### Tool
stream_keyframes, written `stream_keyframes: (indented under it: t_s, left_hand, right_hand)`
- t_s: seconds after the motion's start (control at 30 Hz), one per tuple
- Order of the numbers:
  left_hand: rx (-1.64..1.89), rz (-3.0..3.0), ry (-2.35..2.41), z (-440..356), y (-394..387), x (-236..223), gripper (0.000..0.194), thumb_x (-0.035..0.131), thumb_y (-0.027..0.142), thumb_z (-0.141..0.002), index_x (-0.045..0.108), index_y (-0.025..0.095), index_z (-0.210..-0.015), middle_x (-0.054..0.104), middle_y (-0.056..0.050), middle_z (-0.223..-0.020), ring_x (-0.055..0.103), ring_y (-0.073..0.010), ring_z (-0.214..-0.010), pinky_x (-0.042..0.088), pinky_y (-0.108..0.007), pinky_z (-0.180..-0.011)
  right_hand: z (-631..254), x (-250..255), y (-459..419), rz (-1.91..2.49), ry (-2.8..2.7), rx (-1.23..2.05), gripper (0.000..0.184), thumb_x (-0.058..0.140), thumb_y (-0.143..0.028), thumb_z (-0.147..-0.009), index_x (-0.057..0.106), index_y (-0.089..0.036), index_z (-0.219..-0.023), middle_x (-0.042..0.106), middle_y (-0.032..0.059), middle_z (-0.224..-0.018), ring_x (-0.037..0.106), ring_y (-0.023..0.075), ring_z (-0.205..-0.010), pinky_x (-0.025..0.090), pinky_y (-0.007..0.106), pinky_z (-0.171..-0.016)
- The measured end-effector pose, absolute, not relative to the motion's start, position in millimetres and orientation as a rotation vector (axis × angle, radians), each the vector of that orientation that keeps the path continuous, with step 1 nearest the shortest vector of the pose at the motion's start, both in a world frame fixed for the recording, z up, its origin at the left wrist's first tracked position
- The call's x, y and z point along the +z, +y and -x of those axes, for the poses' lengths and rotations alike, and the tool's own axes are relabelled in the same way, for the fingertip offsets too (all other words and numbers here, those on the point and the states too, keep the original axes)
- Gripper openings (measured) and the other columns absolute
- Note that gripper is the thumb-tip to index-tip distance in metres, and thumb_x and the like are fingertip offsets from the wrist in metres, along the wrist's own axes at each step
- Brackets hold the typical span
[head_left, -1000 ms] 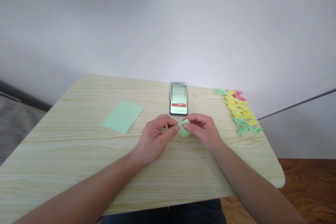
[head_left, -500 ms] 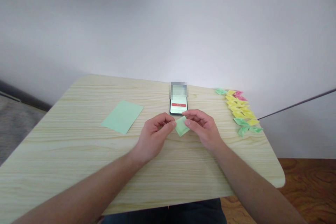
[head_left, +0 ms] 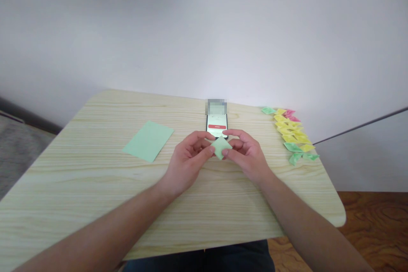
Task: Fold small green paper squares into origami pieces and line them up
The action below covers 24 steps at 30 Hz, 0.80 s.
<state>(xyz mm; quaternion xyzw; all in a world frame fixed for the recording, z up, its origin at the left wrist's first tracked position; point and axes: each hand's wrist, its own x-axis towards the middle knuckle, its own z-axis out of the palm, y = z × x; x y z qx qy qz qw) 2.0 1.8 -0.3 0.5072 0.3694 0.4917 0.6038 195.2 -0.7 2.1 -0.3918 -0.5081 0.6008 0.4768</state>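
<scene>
Between my hands is a small folded green paper (head_left: 221,146), showing as a diamond with one corner toward me. My left hand (head_left: 190,157) pinches its left corner, thumb on top and fingers behind. On the other side, my right hand (head_left: 247,153) grips the lower right edge with the thumb pressed on the face. Both index fingers reach up beyond the paper, close to the phone (head_left: 217,124). Parts of the paper's back and edges are hidden by the fingers.
A flat stack or sheet of green paper (head_left: 148,141) lies on the wood-grain table (head_left: 95,178) at left. Several folded paper pieces (head_left: 290,129) in yellow, green and pink line the right edge. A white wall (head_left: 204,42) stands behind the table.
The folded green paper has turned so it shows as a fuller diamond and sits slightly higher. My fingers have shifted around it, with the left index finger now extended upward.
</scene>
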Motion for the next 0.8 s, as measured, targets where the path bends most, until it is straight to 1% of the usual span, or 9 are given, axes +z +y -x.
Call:
stream_keyframes:
  t_s: [0.07, 0.2, 0.37, 0.43, 0.53, 0.6, 0.7, 0.8]
  left_hand:
    - [1.123, -1.242, 0.856, -0.9, 0.1, 0.5, 0.023, 0.072, 0.028, -0.088, 0.069, 0.022, -0.11, 0.07, -0.002, -0.083, 0.063, -0.0163, -0.079, 0.048, -0.029, -0.075]
    - [1.044, -1.393, 0.91, 1.0, -2.7, 2.9, 0.01, 0.071, 0.025, -0.087, 0.074, 0.02, -0.095, 0.071, -0.005, -0.094, 0.062, -0.0177, -0.084, 0.048, -0.031, -0.079]
    - [1.048, -1.423, 0.854, 0.4, -1.7, 6.3, 0.003, 0.07, 0.022, -0.087, 0.071, 0.02, -0.087, 0.069, -0.004, -0.088, 0.06, -0.0171, -0.081, 0.047, -0.031, -0.077]
    - [1.054, -1.433, 0.812, 0.3, -0.9, 6.1, 0.004, 0.068, 0.021, -0.089, 0.07, 0.02, -0.085, 0.069, -0.004, -0.087, 0.06, -0.0171, -0.083, 0.047, -0.03, -0.077]
    - [1.055, -1.45, 0.794, 0.9, -0.9, 3.4, 0.004, 0.068, 0.021, -0.09, 0.07, 0.02, -0.086, 0.069, -0.004, -0.088, 0.061, -0.0173, -0.085, 0.048, -0.031, -0.079]
    - [1.056, -1.453, 0.834, 1.2, -1.6, 0.8, 0.003, 0.069, 0.023, -0.089, 0.07, 0.02, -0.092, 0.07, -0.004, -0.092, 0.062, -0.0175, -0.086, 0.049, -0.032, -0.08]
    - [1.068, -1.478, 0.936, 1.3, -2.7, -1.6, 0.014, 0.072, 0.025, -0.088, 0.071, 0.021, -0.101, 0.073, -0.005, -0.099, 0.065, -0.0181, -0.088, 0.05, -0.033, -0.084]
    - [1.085, -1.539, 0.998, 1.6, -2.8, -0.6, 0.015, 0.073, 0.026, -0.087, 0.073, 0.021, -0.101, 0.074, -0.005, -0.1, 0.066, -0.0192, -0.091, 0.051, -0.034, -0.085]
  right_hand:
    - [-195.4, 2.6, -0.1, 0.966, -1.229, 1.466, 0.049, 0.082, -0.026, -0.08, 0.062, -0.026, -0.124, 0.074, -0.0024, -0.08, 0.069, 0.0145, -0.073, 0.057, 0.029, -0.073]
    - [-195.0, 2.6, 0.1, 0.989, -1.253, 1.441, 0.045, 0.082, -0.028, -0.081, 0.063, -0.027, -0.122, 0.073, -0.0023, -0.08, 0.068, 0.0141, -0.072, 0.056, 0.029, -0.072]
    - [-194.5, 2.3, 0.7, 1.009, -1.269, 1.429, 0.041, 0.082, -0.029, -0.08, 0.064, -0.025, -0.117, 0.073, -0.0017, -0.08, 0.067, 0.0138, -0.068, 0.055, 0.029, -0.069]
    - [-194.5, 3.6, 1.3, 1.013, -1.26, 1.438, 0.04, 0.082, -0.029, -0.079, 0.064, -0.025, -0.114, 0.072, -0.0021, -0.078, 0.066, 0.0136, -0.067, 0.055, 0.029, -0.068]
    - [-194.3, 6.2, 2.1, 1.025, -1.251, 1.453, 0.038, 0.082, -0.03, -0.078, 0.064, -0.024, -0.111, 0.071, -0.003, -0.076, 0.066, 0.0136, -0.065, 0.054, 0.028, -0.066]
    - [-194.2, 7.4, 2.8, 1.027, -1.242, 1.46, 0.038, 0.083, -0.031, -0.078, 0.064, -0.024, -0.109, 0.071, -0.0032, -0.076, 0.066, 0.0132, -0.063, 0.054, 0.028, -0.065]
    - [-195.0, 6.9, 4.4, 1.023, -1.214, 1.493, 0.038, 0.084, -0.031, -0.077, 0.063, -0.023, -0.108, 0.071, -0.0032, -0.076, 0.065, 0.0126, -0.062, 0.054, 0.028, -0.065]
    - [-197.0, 3.1, 6.4, 1.011, -1.173, 1.553, 0.039, 0.084, -0.03, -0.077, 0.062, -0.024, -0.108, 0.072, -0.0032, -0.078, 0.065, 0.0126, -0.062, 0.054, 0.028, -0.066]
